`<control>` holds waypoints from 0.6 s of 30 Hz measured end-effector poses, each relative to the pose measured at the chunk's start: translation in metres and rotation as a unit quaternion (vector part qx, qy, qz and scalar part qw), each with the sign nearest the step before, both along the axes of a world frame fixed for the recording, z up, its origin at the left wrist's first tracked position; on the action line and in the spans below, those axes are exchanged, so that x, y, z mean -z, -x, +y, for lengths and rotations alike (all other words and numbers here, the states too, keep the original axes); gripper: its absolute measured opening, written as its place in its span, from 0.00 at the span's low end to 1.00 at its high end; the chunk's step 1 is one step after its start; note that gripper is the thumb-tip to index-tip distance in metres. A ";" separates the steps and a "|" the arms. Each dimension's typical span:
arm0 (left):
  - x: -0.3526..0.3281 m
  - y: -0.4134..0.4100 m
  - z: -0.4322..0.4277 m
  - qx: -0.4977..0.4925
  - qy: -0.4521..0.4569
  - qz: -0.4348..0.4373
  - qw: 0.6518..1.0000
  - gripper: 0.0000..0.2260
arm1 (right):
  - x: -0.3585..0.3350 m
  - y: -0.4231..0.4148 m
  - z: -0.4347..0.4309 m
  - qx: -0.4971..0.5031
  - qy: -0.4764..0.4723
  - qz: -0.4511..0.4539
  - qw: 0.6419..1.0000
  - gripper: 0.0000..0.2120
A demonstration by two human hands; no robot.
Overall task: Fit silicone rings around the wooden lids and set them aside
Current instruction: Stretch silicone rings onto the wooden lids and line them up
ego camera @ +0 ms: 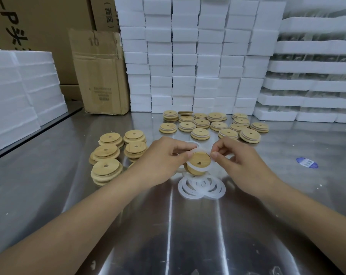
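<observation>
Left hand (162, 157): fingers curled; thumb and forefinger pinch the left edge of a wooden lid (200, 160) and the ring on it
Right hand (239, 161): fingers curled; thumb and forefinger pinch the silicone ring (197, 151) at the lid's right edge
Wooden lid: held between both hands just above the table (188, 235); tilted, its face with the small hole turned toward the camera
Silicone ring: white and thin; only partly on the lid; it wraps the far edge and crosses the near part of the face
Loose rings (202, 187): a small overlapping heap flat on the table, right below the held lid; one more ring (194, 144) lies just behind the left hand's fingers
Bare lids (108, 153): short stacks to the left of the left hand, no white band visible on them
Ringed lids (213, 126): a spread group beyond the hands, some stacked; a white band shows round many of them
Table: shiny metal, streaked with reflections; a blue sticker (307, 162) on it to the right
Background: a wall of white foam blocks (188, 56) behind the ringed lids; foam trays (317, 66) at the right; a worn cardboard box (102, 76) and foam slabs (19, 86) at the left
</observation>
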State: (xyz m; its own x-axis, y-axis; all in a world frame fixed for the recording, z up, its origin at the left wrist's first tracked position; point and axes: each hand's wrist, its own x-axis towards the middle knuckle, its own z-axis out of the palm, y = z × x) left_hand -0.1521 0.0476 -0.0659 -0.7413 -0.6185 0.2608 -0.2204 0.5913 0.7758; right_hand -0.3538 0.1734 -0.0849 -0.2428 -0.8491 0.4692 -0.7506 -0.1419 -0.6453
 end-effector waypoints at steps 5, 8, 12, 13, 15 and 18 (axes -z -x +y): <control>-0.002 -0.001 -0.001 0.001 0.011 -0.009 1.000 0.14 | -0.001 0.000 -0.001 -0.014 -0.008 -0.027 0.999 0.08; -0.002 -0.003 0.000 -0.005 0.011 0.006 1.000 0.13 | -0.003 -0.001 0.000 -0.025 -0.011 -0.038 0.999 0.07; -0.001 -0.003 -0.001 0.011 0.019 0.033 0.999 0.10 | -0.003 -0.001 0.000 -0.032 -0.011 -0.048 0.998 0.07; -0.001 -0.003 -0.001 0.013 0.019 0.035 0.999 0.10 | -0.003 -0.001 0.000 -0.033 -0.011 -0.051 0.998 0.07; 0.001 -0.003 -0.003 0.016 0.020 0.039 0.999 0.09 | -0.003 0.000 -0.001 -0.035 -0.012 -0.054 0.998 0.06; 0.002 -0.001 -0.005 0.015 0.014 0.052 0.998 0.07 | -0.003 0.000 0.000 -0.037 -0.013 -0.060 0.997 0.07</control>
State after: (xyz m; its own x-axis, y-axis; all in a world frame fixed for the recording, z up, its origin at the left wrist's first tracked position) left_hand -0.1507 0.0425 -0.0684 -0.7276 -0.5874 0.3543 -0.1218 0.6189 0.7760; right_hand -0.3538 0.1730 -0.0823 -0.2316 -0.8781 0.4187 -0.6560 -0.1769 -0.7337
